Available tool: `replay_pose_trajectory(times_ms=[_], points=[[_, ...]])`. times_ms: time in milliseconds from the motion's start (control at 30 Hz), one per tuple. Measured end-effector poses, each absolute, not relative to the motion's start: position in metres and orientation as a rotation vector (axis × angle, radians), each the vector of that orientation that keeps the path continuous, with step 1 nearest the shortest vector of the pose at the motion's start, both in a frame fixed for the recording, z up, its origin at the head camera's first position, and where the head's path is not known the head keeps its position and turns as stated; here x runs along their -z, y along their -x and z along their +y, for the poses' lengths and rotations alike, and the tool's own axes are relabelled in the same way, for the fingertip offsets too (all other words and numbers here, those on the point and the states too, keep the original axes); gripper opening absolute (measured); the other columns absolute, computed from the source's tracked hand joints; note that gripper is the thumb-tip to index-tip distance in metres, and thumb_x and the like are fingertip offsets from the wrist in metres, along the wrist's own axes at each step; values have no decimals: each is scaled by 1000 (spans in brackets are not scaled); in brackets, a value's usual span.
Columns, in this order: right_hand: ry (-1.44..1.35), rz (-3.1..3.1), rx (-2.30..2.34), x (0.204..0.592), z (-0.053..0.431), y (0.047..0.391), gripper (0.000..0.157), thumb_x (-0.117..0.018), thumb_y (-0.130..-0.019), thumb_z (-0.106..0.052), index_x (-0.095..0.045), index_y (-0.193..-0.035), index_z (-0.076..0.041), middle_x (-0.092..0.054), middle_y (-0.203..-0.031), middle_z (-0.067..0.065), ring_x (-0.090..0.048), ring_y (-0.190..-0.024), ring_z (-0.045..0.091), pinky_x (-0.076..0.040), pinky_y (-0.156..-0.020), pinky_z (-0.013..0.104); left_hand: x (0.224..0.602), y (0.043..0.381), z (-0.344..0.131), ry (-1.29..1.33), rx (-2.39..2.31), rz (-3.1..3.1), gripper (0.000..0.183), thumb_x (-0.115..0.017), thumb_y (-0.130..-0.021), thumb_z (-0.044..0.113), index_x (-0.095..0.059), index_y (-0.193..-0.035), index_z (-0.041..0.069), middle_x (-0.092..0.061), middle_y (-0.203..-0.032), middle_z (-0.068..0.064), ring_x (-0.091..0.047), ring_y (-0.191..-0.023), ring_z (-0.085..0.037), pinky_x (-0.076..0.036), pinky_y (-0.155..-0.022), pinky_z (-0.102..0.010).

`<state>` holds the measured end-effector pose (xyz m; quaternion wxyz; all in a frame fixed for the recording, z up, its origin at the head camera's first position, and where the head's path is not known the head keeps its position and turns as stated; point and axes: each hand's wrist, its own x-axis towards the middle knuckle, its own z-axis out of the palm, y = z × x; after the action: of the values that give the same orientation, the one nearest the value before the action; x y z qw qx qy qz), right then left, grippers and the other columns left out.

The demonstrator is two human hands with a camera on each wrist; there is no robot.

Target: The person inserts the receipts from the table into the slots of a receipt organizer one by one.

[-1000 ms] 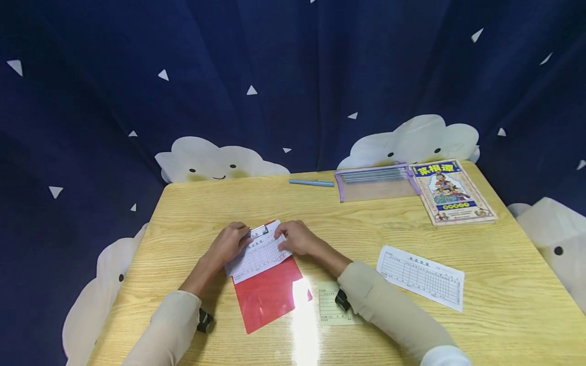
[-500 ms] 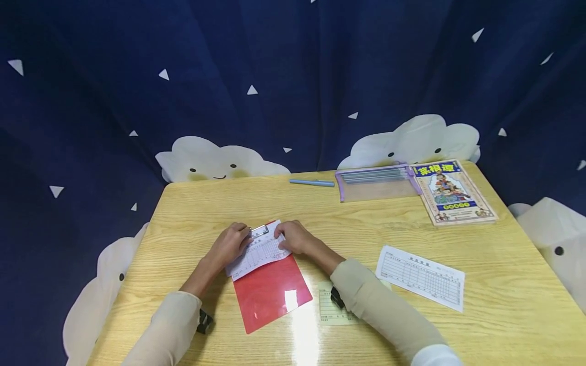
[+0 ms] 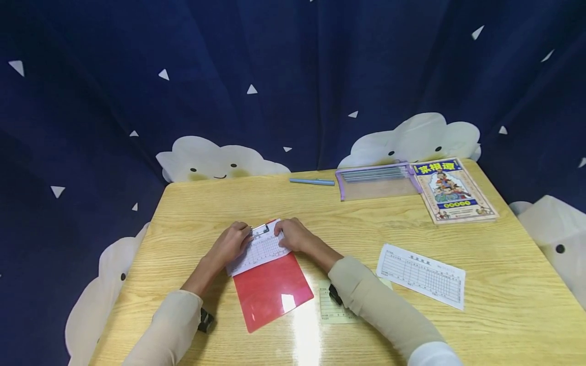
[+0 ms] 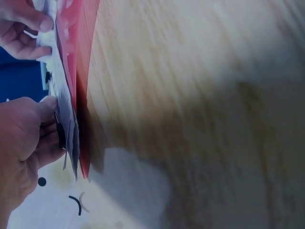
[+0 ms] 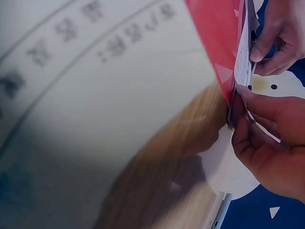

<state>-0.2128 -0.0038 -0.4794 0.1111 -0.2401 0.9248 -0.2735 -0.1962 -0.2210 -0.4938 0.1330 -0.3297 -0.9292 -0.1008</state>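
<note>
Working at the clip end of the red clipboard [image 3: 274,292], which lies on the table [image 3: 197,203] between its middle and its left edge, turned askew to the far edge.

Left hand [image 3: 232,243]: grip clenched on the metal clip [image 3: 260,231], thumb and fingers curled about it. Right hand [image 3: 295,236]: grip pinching the right-hand side of the white printed forms [image 3: 262,254], which cover the clipboard's clip end. Left wrist view shows more than one sheet there; exact count not readable.

Progress, as judged: forms are in place at the clip but neither grip is released, so seating looks unfinished. Cannot tell whether the clip bites every sheet.

Outstanding, perhaps: a loose white form [image 3: 421,277] lies apart, toward the table's right edge. A green form [image 3: 336,307], also apart from the clipboard, lies toward the near edge, partly hidden by the right sleeve [image 3: 384,307].

Untouched along the far edge: blue pen [image 3: 312,181], then mesh pencil pouch [image 3: 380,190]. An illustrated book [image 3: 453,193] occupies the far right corner, touching or just beside the pouch.
</note>
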Motion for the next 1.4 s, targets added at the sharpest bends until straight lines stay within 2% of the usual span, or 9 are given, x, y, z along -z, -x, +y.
replay_pose_trajectory(times_ms=[400, 700, 1067, 1300, 1400], points=[[685, 2756, 694, 476, -13, 218, 22, -75, -72, -5, -67, -92, -10, -69, -95, 8, -59, -90, 24, -49, -82, 31, 493, 195, -221, 948, 300, -2692, 10, -69, -81, 3, -60, -78, 2, -62, -84, -13, -59, -81, -27, -51, -73, -39], [611, 2747, 718, 475, -16, 224, 23, -75, -72, -5, -67, -94, -11, -69, -98, 8, -59, -91, 24, -49, -81, 31, 495, 196, -221, 950, 274, -2691, 14, -70, -81, 5, -58, -76, 4, -59, -80, -9, -57, -77, -25, -50, -69, -37], [566, 2742, 752, 473, 2, 223, 25, -75, -77, -10, -63, -99, -7, -66, -105, 11, -59, -106, 26, -48, -93, 37, 494, 194, -217, 925, 302, -2691, 12, -71, -80, 3, -60, -75, 4, -59, -79, -9, -58, -76, -25, -51, -69, -37], [663, 2709, 850, 470, 34, 212, 28, -78, -74, -9, -63, -98, -5, -62, -84, 8, -56, -82, 18, -47, -78, 32, 493, 196, -218, 909, 343, -2723, 13, -72, -79, 3, -60, -73, 5, -60, -78, -9, -59, -75, -24, -51, -68, -36], [703, 2686, 863, 466, 54, 205, 28, -77, -76, -9, -63, -100, -5, -60, -81, 6, -53, -78, 15, -46, -75, 29, 492, 195, -220, 895, 358, -2732, 12, -73, -79, 4, -61, -74, 6, -61, -78, -9, -60, -76, -24, -52, -69, -36]])
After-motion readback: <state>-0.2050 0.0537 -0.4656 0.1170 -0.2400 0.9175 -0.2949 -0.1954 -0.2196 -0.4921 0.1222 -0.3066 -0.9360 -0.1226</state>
